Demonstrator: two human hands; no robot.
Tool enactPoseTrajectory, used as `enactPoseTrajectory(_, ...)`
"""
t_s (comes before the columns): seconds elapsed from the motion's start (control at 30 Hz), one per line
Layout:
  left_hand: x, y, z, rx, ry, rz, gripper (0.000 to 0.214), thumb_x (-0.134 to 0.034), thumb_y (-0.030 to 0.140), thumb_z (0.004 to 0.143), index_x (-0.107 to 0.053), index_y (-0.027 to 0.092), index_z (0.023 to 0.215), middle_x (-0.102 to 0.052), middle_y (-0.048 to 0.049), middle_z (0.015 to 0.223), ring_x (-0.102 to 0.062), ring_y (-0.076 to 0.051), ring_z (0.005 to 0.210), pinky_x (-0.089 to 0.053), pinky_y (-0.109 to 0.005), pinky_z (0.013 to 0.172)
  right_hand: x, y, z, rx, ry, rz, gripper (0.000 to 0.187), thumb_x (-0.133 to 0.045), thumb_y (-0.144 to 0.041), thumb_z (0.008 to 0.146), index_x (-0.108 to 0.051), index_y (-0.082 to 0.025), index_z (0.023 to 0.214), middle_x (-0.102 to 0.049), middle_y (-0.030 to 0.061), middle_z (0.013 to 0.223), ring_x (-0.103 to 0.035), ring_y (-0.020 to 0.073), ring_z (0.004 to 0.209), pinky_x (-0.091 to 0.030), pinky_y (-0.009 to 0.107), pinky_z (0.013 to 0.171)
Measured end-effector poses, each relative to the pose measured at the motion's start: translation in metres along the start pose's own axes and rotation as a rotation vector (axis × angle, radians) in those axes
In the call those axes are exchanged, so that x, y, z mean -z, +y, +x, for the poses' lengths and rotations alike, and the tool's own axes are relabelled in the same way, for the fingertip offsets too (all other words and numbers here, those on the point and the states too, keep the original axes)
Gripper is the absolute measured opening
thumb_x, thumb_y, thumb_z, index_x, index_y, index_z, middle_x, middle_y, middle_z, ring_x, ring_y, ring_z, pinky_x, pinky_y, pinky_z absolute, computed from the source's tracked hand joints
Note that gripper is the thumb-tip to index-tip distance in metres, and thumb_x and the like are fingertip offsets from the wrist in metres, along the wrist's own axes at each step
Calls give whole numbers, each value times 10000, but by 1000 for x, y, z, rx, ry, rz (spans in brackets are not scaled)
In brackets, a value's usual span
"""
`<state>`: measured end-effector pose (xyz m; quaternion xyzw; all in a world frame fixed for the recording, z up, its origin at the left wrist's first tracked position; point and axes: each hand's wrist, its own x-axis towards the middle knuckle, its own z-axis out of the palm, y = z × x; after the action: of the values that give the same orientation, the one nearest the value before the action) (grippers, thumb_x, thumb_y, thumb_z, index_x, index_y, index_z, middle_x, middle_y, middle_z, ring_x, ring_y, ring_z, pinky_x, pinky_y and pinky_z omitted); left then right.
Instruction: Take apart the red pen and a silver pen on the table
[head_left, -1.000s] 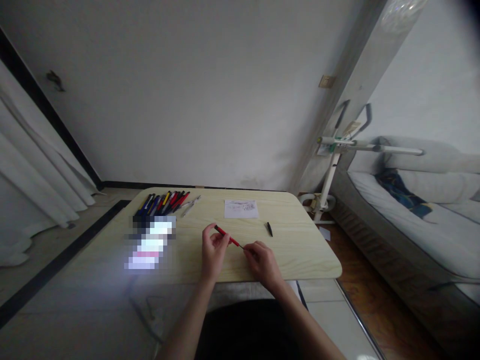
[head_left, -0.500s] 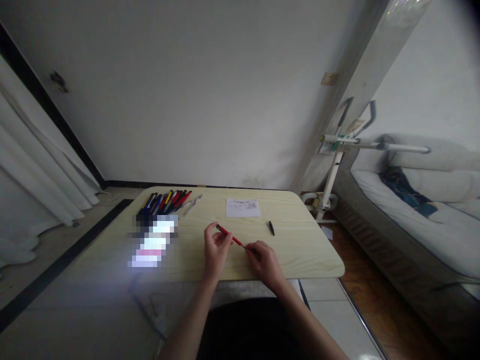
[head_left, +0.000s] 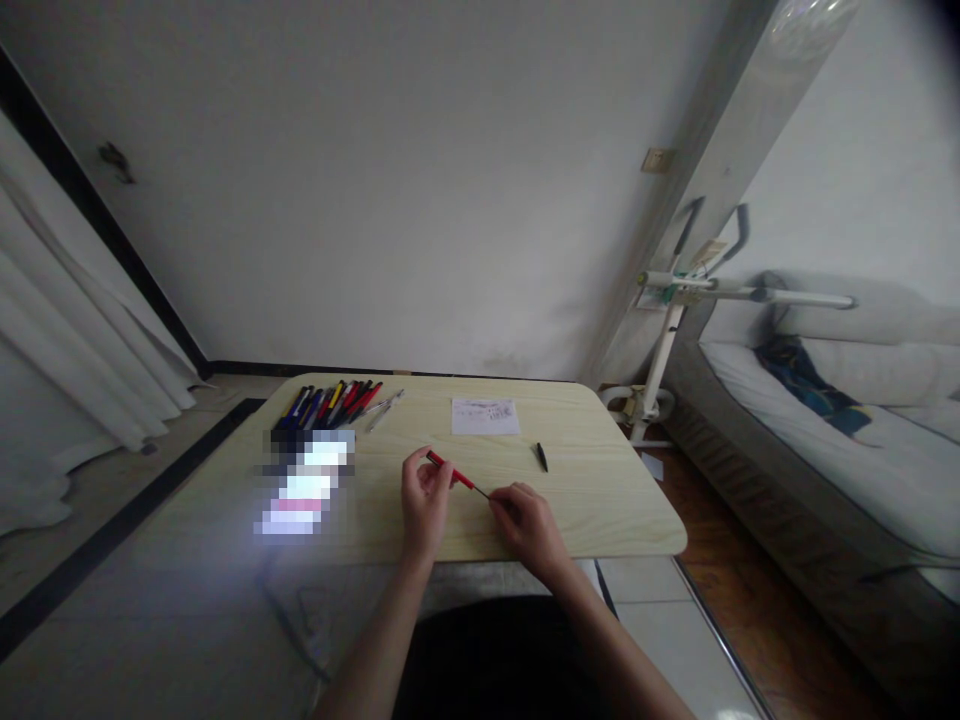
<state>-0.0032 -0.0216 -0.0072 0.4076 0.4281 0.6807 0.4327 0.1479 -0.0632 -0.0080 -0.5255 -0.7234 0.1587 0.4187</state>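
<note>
While your left hand (head_left: 424,502) in the head view now sits farther left than a moment ago, more thin dark refill (head_left: 481,493) shows past the red pen barrel (head_left: 462,479), which suggests the two are drawing apart. Item, between your hands above the wood-grain table (head_left: 615,510): barrel, pinched in the left; refill end, pinched by your right hand (head_left: 526,518); long axis diagonal, far left to near right, refill pointing rightward.

Pinch grip: left hand (head_left: 424,500), right hand (head_left: 529,522)
</note>
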Motion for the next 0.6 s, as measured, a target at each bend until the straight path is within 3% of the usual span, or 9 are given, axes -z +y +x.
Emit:
enactPoseTrajectory(0.17, 3, -1, 2, 17, 99, -40, 468, -656, 314, 678, -435, 187, 1070, -567, 29, 665, -581, -112, 582, -473, -261, 588, 4, 3, -2, -10, 24, 5, 113, -515, -174, 779, -627, -191, 788, -588, 33, 713, -550, 158, 686, -439, 261, 624)
enactPoseTrajectory(0.33, 3, -2, 3, 32, 136, -42, 461, -660, 319, 675, -449, 183, 1061, -561, 36, 653, -582, -107, 554, -460, -250, 576, 21, 20, -1, -41, 134, -60, 108, -524, -206, 767, -631, -187, 775, -584, 44, 760, -540, 161, 688, -442, 278, 644)
enactPoseTrajectory(0.47, 2, -3, 4, 47, 104, -46, 454, -667, 328, 666, -453, 181, 1038, -558, 34, 669, -587, -109, 548, -458, -247, 561, 37, 37, 8, -76, 198, -177, 151, -515, -247, 771, -651, -181, 766, -588, 52, 740, -533, 164, 653, -435, 283, 619)
enactPoseTrajectory(0.6, 1, -2, 3, 66, 81, -55, 456, -673, 330, 654, -455, 179, 1025, -557, 31, 676, -583, -110, 554, -461, -244, 547, 44, 46, 23, -72, 184, -299, 167, -503, -214, 755, -656, -181, 812, -595, 42, 696, -543, 168, 667, -425, 273, 632)
